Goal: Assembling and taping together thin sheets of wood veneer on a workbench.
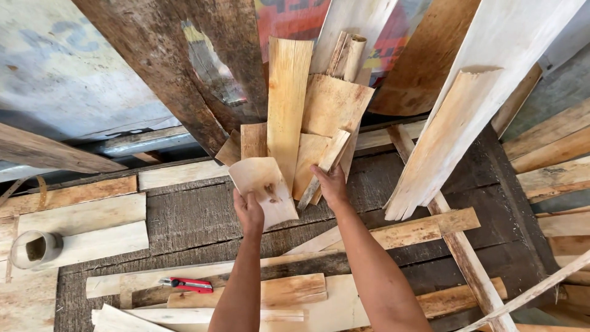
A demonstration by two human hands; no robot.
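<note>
My left hand grips a pale, curved sheet of dried bark by its lower edge and holds it up over the dark wooden bench. My right hand holds a narrow pale strip of bark that slants up to the right. Just beyond both hands, a stack of tan bark pieces leans upright against the back wall.
A red utility knife lies on pale boards near the front edge. A short grey pipe section sits at the left. A long pale plank leans at the right; wooden slats pile at the far right.
</note>
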